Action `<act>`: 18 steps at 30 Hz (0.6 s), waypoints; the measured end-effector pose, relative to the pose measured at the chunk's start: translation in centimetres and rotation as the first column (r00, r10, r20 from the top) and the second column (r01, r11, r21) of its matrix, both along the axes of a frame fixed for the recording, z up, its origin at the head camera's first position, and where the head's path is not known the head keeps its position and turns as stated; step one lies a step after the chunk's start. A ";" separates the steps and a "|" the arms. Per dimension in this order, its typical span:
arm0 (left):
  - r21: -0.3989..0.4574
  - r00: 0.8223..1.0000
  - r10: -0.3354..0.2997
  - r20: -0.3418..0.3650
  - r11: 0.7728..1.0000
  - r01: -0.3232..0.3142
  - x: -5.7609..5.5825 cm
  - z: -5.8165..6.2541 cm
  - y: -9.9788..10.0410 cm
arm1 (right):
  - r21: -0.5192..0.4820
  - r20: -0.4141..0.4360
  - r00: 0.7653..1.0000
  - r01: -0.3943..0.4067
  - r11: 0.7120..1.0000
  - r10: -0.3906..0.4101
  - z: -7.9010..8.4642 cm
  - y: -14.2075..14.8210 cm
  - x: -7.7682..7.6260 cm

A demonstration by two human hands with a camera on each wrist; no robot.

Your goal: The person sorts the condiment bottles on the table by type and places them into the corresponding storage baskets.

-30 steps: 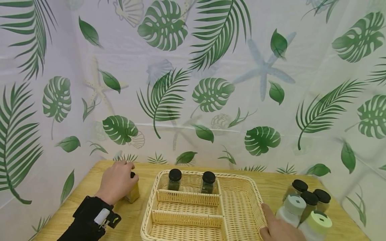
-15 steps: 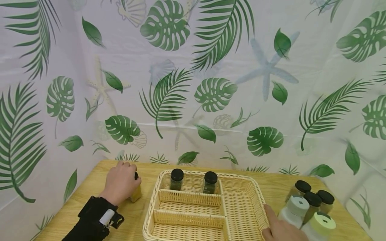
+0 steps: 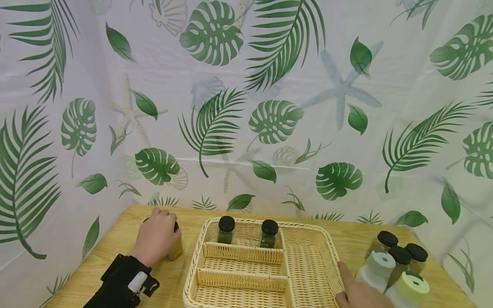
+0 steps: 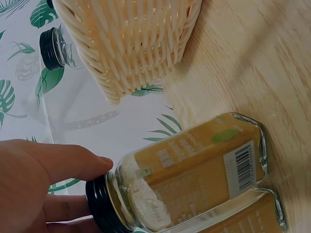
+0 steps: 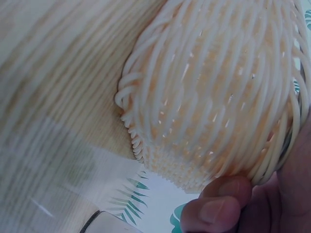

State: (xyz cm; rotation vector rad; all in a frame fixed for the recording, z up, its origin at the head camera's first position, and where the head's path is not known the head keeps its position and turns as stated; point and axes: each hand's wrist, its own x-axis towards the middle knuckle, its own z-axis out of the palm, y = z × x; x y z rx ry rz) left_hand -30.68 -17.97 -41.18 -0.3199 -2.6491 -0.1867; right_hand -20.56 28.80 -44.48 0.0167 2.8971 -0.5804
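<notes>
My left hand grips the black lid of a square glass spice jar filled with yellow-brown powder, left of the basket. The thumb lies against the lid, and the jar's base is close over the wooden table. A second jar of the same powder is right alongside it, mostly hidden. My right hand grips the right rim of a woven basket, its fingers curled against the wicker wall. Two dark-lidded jars, a left one and a right one, stand in the basket's back compartment.
Right of the basket stand several containers: black-lidded jars, a white-capped bottle and a yellow-green-capped bottle, close to the right hand. A leaf-print curtain hangs behind the wooden table.
The head view has shifted slightly. My left hand has moved a little to the right with the jar, and a dark lid edge now shows left of its fingers. The right hand stays on the basket.
</notes>
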 end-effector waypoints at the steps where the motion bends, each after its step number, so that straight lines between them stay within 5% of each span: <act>1: 0.003 1.000 -0.001 0.007 1.000 0.001 0.0 0.0 0.0 | 0.001 0.002 1.000 0.000 1.000 0.000 0.0 0.0 0.0; 18: 0.049 0.996 -0.022 0.088 0.999 0.018 0.1 -0.2 0.4 | 0.038 -0.009 1.000 0.008 0.999 -0.007 -0.7 0.3 -0.3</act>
